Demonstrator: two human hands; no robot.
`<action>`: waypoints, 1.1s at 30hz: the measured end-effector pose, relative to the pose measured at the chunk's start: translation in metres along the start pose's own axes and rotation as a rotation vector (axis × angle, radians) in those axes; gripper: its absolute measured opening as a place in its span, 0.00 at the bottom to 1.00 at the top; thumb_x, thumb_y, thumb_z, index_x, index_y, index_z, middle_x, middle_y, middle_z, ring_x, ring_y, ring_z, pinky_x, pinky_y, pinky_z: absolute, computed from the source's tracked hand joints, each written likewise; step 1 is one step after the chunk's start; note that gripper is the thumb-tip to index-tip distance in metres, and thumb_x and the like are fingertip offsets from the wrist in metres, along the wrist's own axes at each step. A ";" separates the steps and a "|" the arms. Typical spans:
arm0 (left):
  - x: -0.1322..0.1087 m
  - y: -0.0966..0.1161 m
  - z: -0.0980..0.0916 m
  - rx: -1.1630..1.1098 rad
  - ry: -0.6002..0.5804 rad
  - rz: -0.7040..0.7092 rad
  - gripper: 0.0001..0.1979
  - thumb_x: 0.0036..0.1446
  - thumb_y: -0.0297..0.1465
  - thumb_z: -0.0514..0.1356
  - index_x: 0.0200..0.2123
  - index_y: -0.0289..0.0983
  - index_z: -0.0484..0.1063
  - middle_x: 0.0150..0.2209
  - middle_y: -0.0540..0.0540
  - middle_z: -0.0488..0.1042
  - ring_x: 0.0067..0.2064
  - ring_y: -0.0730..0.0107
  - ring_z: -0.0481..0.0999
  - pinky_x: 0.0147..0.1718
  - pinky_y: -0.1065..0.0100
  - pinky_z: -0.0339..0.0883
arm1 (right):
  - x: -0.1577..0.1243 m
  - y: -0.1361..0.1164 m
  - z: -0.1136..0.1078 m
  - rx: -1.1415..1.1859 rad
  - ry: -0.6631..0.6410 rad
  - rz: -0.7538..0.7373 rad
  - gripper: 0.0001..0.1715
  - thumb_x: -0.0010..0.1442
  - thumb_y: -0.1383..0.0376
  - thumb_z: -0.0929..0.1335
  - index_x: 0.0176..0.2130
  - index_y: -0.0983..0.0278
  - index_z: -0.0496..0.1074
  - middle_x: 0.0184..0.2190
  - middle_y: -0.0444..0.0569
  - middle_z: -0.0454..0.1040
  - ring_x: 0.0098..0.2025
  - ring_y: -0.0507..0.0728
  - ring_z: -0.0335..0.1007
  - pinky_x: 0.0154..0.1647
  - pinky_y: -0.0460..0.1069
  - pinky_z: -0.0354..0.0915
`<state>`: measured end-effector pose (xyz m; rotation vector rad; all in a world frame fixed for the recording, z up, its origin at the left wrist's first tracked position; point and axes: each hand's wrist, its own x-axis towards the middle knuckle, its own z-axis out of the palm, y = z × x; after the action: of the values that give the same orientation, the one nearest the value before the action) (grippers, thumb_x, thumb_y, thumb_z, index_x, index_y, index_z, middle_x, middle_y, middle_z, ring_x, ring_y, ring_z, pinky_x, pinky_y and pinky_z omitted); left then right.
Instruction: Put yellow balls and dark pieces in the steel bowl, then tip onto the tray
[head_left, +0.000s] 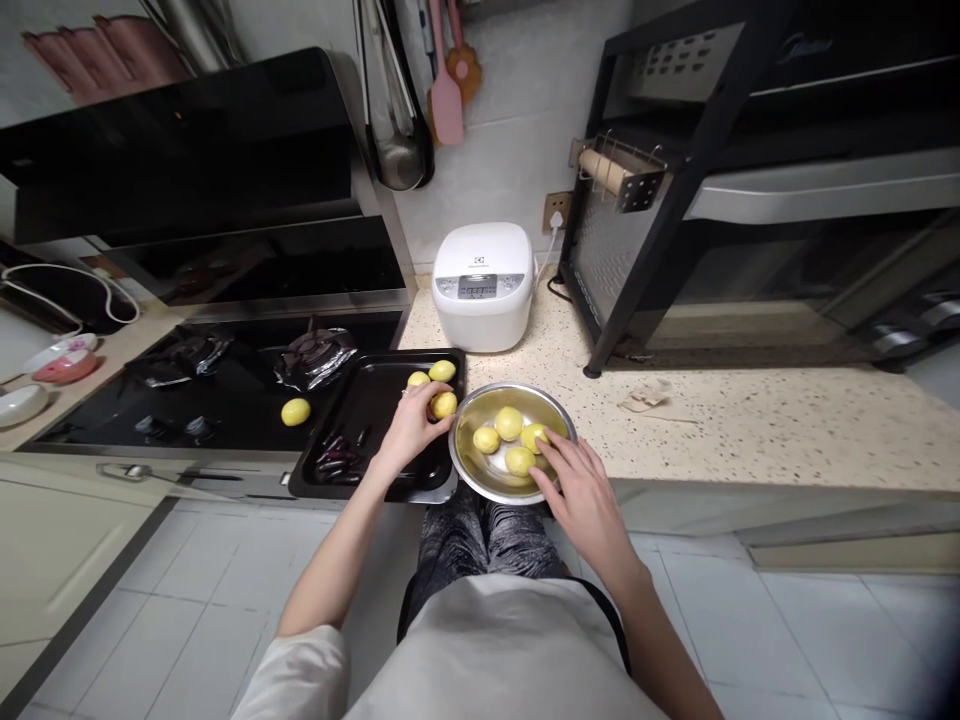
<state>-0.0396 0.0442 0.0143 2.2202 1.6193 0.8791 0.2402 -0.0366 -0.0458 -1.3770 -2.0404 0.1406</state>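
Observation:
My left hand (414,422) is over the right side of a black baking tray (394,385), its fingers and thumb closed around a yellow lemon (444,404). Two other lemons lie by the tray's back right corner, one of them a greenish-yellow lemon (442,371). Just right of the tray is a metal bowl (460,455) with several lemons inside. My right hand (585,492) reaches over the bowl's right rim, fingers spread. Its fingertips touch a lemon (533,437), and the thumb is beside a lower lemon (520,461).
Small dark purple pieces (335,460) lie in the tray's left part. Another lemon (295,411) rests on the black stovetop (240,400). Behind the bowl stands a white rice cooker (484,290). A black rack (626,290) with an oven (810,270) is at the right.

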 end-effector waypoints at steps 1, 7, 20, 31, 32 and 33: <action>-0.001 0.000 -0.001 -0.020 0.014 -0.019 0.15 0.55 0.28 0.67 0.47 0.39 0.75 0.46 0.43 0.80 0.48 0.57 0.77 0.48 0.59 0.74 | 0.000 0.000 0.000 -0.001 0.001 0.001 0.27 0.76 0.53 0.59 0.60 0.63 0.74 0.62 0.58 0.75 0.63 0.66 0.72 0.71 0.70 0.60; -0.015 0.032 -0.003 -0.203 0.008 0.027 0.14 0.58 0.33 0.65 0.48 0.40 0.73 0.48 0.44 0.78 0.45 0.62 0.77 0.41 0.65 0.75 | 0.002 -0.002 0.000 -0.002 -0.009 0.013 0.26 0.76 0.54 0.59 0.62 0.61 0.73 0.62 0.57 0.75 0.63 0.65 0.72 0.72 0.70 0.59; -0.030 0.058 0.027 0.107 -0.385 0.119 0.17 0.57 0.26 0.66 0.50 0.42 0.76 0.50 0.44 0.79 0.51 0.55 0.79 0.51 0.59 0.73 | 0.000 -0.003 -0.002 -0.008 -0.040 0.025 0.27 0.76 0.54 0.59 0.62 0.63 0.72 0.63 0.58 0.74 0.64 0.65 0.71 0.72 0.69 0.58; -0.029 0.062 0.037 0.205 -0.344 0.117 0.20 0.54 0.20 0.64 0.49 0.40 0.81 0.48 0.42 0.73 0.50 0.55 0.76 0.52 0.57 0.76 | 0.000 -0.011 -0.003 -0.016 -0.045 -0.037 0.24 0.76 0.54 0.59 0.59 0.59 0.76 0.64 0.55 0.74 0.66 0.64 0.69 0.72 0.71 0.56; -0.029 0.062 0.038 0.190 -0.335 0.131 0.20 0.53 0.19 0.63 0.48 0.39 0.82 0.48 0.41 0.73 0.50 0.56 0.75 0.53 0.57 0.75 | 0.000 -0.013 -0.003 -0.015 -0.047 -0.044 0.24 0.76 0.55 0.59 0.59 0.58 0.76 0.64 0.55 0.74 0.66 0.65 0.69 0.72 0.71 0.56; -0.029 0.061 0.039 0.174 -0.328 0.143 0.21 0.53 0.18 0.62 0.48 0.39 0.82 0.47 0.41 0.72 0.50 0.56 0.75 0.54 0.57 0.75 | 0.001 -0.016 -0.003 -0.013 -0.048 -0.049 0.24 0.76 0.55 0.59 0.59 0.58 0.76 0.63 0.55 0.74 0.67 0.65 0.68 0.72 0.71 0.57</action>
<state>0.0256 0.0016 0.0070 2.4661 1.4445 0.3865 0.2293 -0.0435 -0.0367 -1.3421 -2.1171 0.1403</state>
